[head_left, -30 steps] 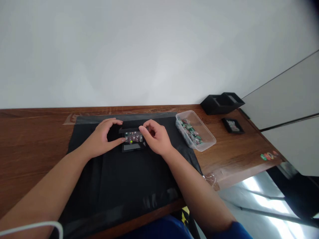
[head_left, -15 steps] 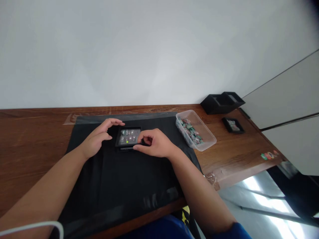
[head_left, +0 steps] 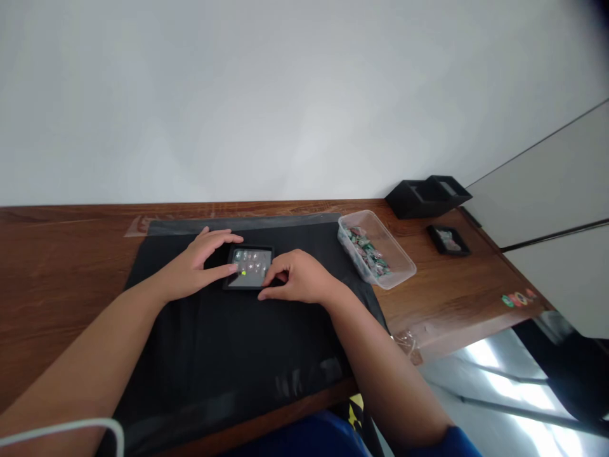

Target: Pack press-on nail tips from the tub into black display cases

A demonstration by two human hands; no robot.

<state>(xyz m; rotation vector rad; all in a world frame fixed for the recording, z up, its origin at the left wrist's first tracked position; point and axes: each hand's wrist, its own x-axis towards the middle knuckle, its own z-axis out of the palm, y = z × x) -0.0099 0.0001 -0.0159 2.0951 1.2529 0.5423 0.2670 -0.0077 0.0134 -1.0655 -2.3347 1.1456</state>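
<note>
Your left hand [head_left: 196, 265] is wide at the left of the black tray [head_left: 243, 289]; your right hand [head_left: 299, 277] narrow at its near-right corner, hold unclear.

- Worktop [head_left: 57, 266], left of frame: brown wood grain, smooth, low sheen
- Black sheet [head_left: 257, 349], centre: mostly matt, faintly shiny near its lower edge
- Small tray [head_left: 259, 247], centre: black plastic-looking rim, glossy middle
- Tub [head_left: 392, 246], right: smooth translucent plastic
- Double bin [head_left: 415, 206], right: matt black
- Wall [head_left: 238, 95], top: smooth, softly reflective
- Floor [head_left: 485, 354], lower right: glossy
</note>
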